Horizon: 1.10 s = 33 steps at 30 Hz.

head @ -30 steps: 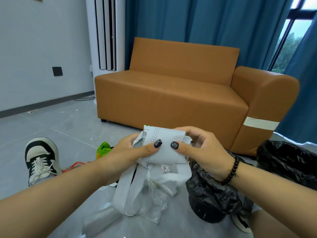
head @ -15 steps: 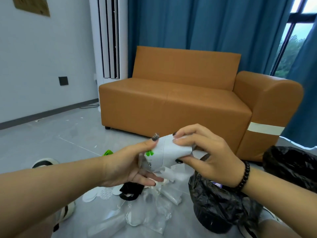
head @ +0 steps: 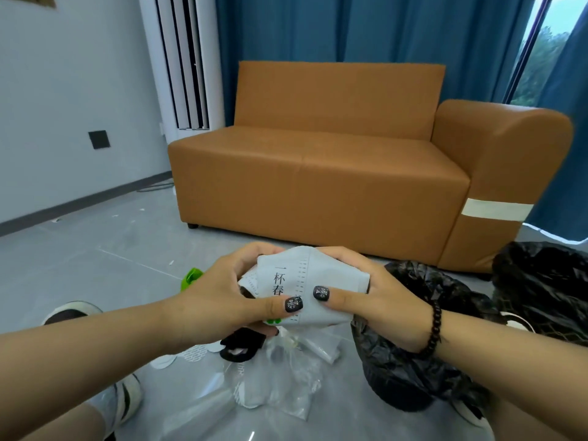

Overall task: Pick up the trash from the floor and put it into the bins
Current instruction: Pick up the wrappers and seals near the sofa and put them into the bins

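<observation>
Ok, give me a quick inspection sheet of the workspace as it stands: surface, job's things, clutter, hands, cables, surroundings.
Surface: grey tiled floor, small white scraps scattered near the wall.
Job's things: white paper bag with printed characters, folded, held above the floor; two bins lined with black bags, near bin under the right wrist, far bin beyond it.
Clutter: clear plastic wrap, black strap-like piece, green item, white round pieces on the floor.
Hands: left hand and right hand both grip the paper bag, thumbs on top.
Cables: dark cable along the baseboard.
Surroundings: orange sofa, blue curtains, standing air conditioner, sneakers.
</observation>
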Available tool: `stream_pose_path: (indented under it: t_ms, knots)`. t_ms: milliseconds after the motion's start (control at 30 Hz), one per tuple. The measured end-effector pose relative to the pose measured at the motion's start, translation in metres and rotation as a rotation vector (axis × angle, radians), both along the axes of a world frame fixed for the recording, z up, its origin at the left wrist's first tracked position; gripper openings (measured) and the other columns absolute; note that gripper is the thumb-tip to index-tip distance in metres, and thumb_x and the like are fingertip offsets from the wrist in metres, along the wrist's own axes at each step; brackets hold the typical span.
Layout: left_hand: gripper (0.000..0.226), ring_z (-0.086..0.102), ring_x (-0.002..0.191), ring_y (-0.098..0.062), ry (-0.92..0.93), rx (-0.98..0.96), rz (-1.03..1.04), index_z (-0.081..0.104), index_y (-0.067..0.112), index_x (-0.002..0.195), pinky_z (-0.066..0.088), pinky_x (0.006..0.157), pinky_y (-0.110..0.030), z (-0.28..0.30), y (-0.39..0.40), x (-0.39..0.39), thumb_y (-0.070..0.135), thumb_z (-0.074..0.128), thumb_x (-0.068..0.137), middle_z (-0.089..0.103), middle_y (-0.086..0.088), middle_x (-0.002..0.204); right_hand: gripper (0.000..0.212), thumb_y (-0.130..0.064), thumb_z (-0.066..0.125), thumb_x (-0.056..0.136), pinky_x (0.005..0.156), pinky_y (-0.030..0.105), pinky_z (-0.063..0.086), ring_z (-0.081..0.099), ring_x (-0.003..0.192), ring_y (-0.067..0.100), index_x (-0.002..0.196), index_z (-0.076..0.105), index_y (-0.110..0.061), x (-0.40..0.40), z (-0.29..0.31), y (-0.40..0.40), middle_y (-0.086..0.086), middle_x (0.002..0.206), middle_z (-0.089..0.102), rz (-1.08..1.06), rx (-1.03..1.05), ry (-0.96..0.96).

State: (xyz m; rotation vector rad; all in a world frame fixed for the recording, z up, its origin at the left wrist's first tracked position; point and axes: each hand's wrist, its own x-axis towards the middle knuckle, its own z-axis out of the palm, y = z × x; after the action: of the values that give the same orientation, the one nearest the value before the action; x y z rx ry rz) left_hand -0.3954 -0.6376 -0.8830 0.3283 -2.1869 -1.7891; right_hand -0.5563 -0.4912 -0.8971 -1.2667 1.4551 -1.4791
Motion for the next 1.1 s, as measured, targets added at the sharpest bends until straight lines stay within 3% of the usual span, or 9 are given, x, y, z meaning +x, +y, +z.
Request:
stream_pose_path:
  t_ms: [100,267,433,533,633,800,867,967,1100]
  knots:
    - [0.057,0.071,0.079,-0.021,0.025,-0.029,0.014,0.056,0.025,0.113,0.06,0.065,-0.034,-0.008,0.003,-0.011,0.019,0.078,0.061,0.07,-0.001,0.098,0.055,-0.026,0.078,0.072,0.078,0.053,0.056,0.066,0.102,0.031,0.123,0.057,-0.032,-0.005,-0.005,0.0,0.001,0.119,0.065,-0.045,0.071,-0.184]
    - [0.058,0.071,0.087,-0.018,0.036,0.01,-0.001,0.051,0.028,0.12,0.06,0.073,-0.039,-0.023,0.009,-0.036,0.022,0.073,0.066,0.07,0.003,0.1,0.057,-0.022,0.072,0.073,0.072,0.046,0.058,0.068,0.1,0.027,0.125,0.055,-0.04,-0.02,-0.008,0.005,-0.005,0.12,0.065,-0.08,0.068,-0.3]
    - [0.068,0.069,0.096,-0.016,0.039,0.008,-0.04,0.042,0.031,0.132,0.059,0.072,-0.032,-0.031,0.014,-0.064,0.02,0.071,0.072,0.068,0.005,0.109,0.044,-0.015,0.073,0.073,0.075,0.057,0.055,0.068,0.093,0.028,0.115,0.066,-0.021,-0.038,-0.018,0.012,0.01,0.115,0.068,-0.212,-0.025,-0.228]
    - [0.068,0.07,0.087,-0.012,0.066,-0.03,-0.023,0.045,0.03,0.13,0.056,0.066,-0.025,-0.031,0.018,-0.085,0.021,0.074,0.07,0.066,-0.001,0.108,0.044,-0.014,0.074,0.071,0.071,0.048,0.058,0.068,0.095,0.03,0.114,0.067,-0.015,-0.056,-0.021,0.014,0.013,0.111,0.069,-0.269,-0.071,-0.212]
    - [0.067,0.069,0.085,-0.013,0.07,-0.086,0.0,0.049,0.03,0.125,0.059,0.067,-0.034,-0.032,0.019,-0.104,0.029,0.077,0.064,0.065,0.0,0.106,0.04,-0.012,0.073,0.073,0.078,0.041,0.057,0.067,0.101,0.029,0.112,0.068,-0.01,-0.075,-0.026,0.014,0.013,0.11,0.07,-0.346,-0.11,-0.122]
    - [0.083,0.07,0.09,-0.014,-0.108,-0.013,-0.048,0.028,0.031,0.142,0.06,0.07,-0.034,-0.039,0.014,-0.143,0.035,0.072,0.072,0.058,0.005,0.118,0.028,-0.003,0.071,0.078,0.084,0.037,0.056,0.066,0.102,0.024,0.103,0.072,-0.014,-0.111,-0.028,0.021,0.009,0.107,0.071,-0.532,-0.12,0.012]
    - [0.075,0.07,0.088,-0.016,-0.218,0.043,-0.027,0.025,0.026,0.144,0.059,0.068,-0.033,-0.054,0.015,-0.157,0.031,0.069,0.083,0.059,0.001,0.113,0.027,0.001,0.068,0.08,0.083,0.04,0.057,0.066,0.1,0.024,0.094,0.073,-0.021,-0.129,-0.03,0.028,0.004,0.102,0.072,-0.651,-0.124,0.023]
    - [0.045,0.066,0.079,-0.015,-0.325,-0.047,-0.025,0.047,0.018,0.129,0.056,0.069,-0.033,-0.088,0.022,-0.171,0.015,0.064,0.088,0.061,0.0,0.095,0.032,0.004,0.065,0.081,0.079,0.043,0.058,0.067,0.098,0.023,0.086,0.072,-0.026,-0.151,-0.04,0.041,-0.002,0.097,0.071,-0.79,-0.083,-0.007]
    - [0.019,0.059,0.078,-0.003,-0.104,-0.35,-0.066,0.067,0.022,0.1,0.048,0.072,-0.015,-0.122,0.051,-0.184,0.01,0.058,0.088,0.064,0.007,0.089,0.032,0.001,0.066,0.079,0.085,0.032,0.054,0.064,0.096,0.015,0.085,0.071,-0.03,-0.178,-0.046,0.062,-0.014,0.092,0.067,-0.892,0.049,0.281]
